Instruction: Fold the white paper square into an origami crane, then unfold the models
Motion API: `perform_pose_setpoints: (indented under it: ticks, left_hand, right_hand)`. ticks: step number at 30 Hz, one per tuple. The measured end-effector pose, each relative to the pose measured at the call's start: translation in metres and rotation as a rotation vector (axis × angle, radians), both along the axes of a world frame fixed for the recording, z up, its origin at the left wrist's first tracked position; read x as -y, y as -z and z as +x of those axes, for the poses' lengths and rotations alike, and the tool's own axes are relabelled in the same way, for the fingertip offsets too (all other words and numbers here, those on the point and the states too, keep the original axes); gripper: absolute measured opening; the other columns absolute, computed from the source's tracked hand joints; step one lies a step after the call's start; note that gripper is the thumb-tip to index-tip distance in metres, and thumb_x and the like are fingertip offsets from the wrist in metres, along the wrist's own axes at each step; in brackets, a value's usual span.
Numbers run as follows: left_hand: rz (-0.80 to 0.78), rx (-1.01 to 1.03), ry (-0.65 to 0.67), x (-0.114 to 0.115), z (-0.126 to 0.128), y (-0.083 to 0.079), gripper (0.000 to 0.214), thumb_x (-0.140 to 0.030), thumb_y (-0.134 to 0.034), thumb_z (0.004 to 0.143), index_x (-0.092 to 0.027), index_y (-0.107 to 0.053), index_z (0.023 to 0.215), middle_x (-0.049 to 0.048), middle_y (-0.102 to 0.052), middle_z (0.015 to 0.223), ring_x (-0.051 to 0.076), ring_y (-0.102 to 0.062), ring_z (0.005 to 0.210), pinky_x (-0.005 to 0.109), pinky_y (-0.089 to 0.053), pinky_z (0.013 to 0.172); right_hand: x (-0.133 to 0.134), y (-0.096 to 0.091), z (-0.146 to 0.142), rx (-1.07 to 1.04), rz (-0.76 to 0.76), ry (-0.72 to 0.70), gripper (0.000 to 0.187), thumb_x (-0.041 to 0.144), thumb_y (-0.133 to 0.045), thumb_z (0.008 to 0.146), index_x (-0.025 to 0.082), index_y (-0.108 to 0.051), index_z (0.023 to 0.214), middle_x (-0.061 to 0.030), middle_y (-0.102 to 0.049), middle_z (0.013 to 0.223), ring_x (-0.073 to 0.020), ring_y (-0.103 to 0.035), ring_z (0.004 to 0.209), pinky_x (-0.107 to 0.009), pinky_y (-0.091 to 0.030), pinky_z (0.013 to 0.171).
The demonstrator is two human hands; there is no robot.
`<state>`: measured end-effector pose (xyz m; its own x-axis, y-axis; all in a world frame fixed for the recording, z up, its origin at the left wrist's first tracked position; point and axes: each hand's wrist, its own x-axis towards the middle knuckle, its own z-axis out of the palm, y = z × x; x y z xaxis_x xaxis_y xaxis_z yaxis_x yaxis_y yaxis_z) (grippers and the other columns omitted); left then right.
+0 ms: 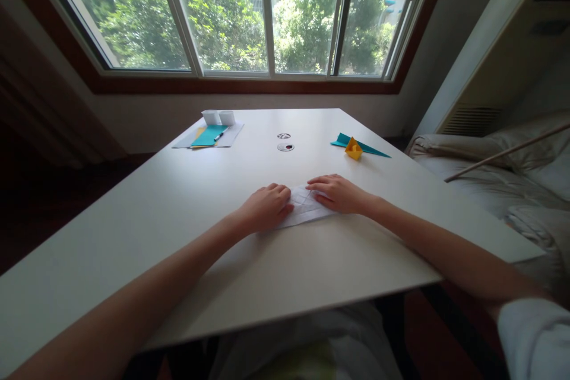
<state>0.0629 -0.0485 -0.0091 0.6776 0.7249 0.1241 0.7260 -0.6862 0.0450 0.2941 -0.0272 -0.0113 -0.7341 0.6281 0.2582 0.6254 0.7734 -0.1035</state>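
Observation:
A white sheet of folded paper (303,206) with crease lines lies on the table in front of me. My left hand (268,206) rests palm down over its left end, fingers slightly bent and thumb apart, touching the paper. Over the right end lies my right hand (339,192), with its fingers stretched out to the left and the thumb apart from them. Both hands cover parts of the sheet, so its ends are partly hidden. Between the hands the creased middle shows.
On the white table (178,214), a yellow folded paper boat (353,149) stands beside a teal paper plane (371,150). Two small round pieces (285,146) lie farther back. At the back left are teal paper (208,135), a pen (221,134) and white containers (211,117).

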Motion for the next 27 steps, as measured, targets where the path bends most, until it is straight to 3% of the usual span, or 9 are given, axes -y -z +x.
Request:
perform_pose_setpoints:
  ticks: [5,9,12,21,27]
  left_hand:
    - [-0.019,0.014,-0.029,0.008,0.007,0.007,0.034,-0.034,-0.031,0.09,-0.015,-0.048,0.113,0.0134,-0.055,0.116,0.026,-0.049,0.108,0.04,-0.039,0.09]
    - [-0.12,0.008,-0.075,0.009,0.007,0.013,0.048,-0.037,-0.024,0.092,-0.017,-0.03,0.135,0.012,-0.035,0.14,0.028,-0.033,0.126,0.046,-0.03,0.099]
    - [-0.185,-0.014,-0.084,0.008,0.006,0.015,0.053,-0.041,-0.021,0.092,-0.017,-0.024,0.139,0.0102,-0.027,0.145,0.028,-0.024,0.132,0.046,-0.024,0.103]
    - [-0.137,-0.033,-0.082,0.007,0.006,0.011,0.051,-0.041,-0.027,0.091,-0.019,-0.034,0.136,0.0112,-0.035,0.141,0.026,-0.033,0.128,0.041,-0.029,0.101]
    - [-0.14,-0.114,-0.128,0.012,0.008,0.005,0.051,-0.041,-0.023,0.091,-0.02,-0.032,0.137,0.0105,-0.032,0.142,0.026,-0.032,0.129,0.041,-0.033,0.097]
  right_hand:
    - [0.007,0.011,-0.014,0.012,-0.09,-0.051,0.047,0.033,-0.033,0.09,0.016,-0.04,0.133,-0.011,-0.044,0.134,-0.0228,-0.041,0.123,-0.04,-0.032,0.102]
    - [0.005,0.018,-0.014,0.065,-0.213,-0.008,0.056,0.042,-0.026,0.091,0.014,-0.027,0.139,-0.0112,-0.031,0.143,-0.0227,-0.029,0.131,-0.042,-0.024,0.107]
    - [0.003,0.019,-0.013,0.101,-0.278,0.011,0.061,0.047,-0.023,0.091,0.013,-0.021,0.141,-0.0114,-0.022,0.146,-0.0219,-0.019,0.135,-0.043,-0.018,0.109]
    - [0.01,0.009,-0.011,0.159,-0.362,0.138,0.07,0.058,-0.026,0.086,0.015,-0.021,0.142,-0.0116,-0.017,0.147,-0.0274,-0.016,0.135,-0.049,-0.014,0.108]
    - [0.014,0.001,-0.002,0.234,-0.398,0.285,0.081,0.066,-0.032,0.08,0.015,-0.022,0.141,-0.0137,-0.017,0.147,-0.0299,-0.014,0.135,-0.049,-0.01,0.109]
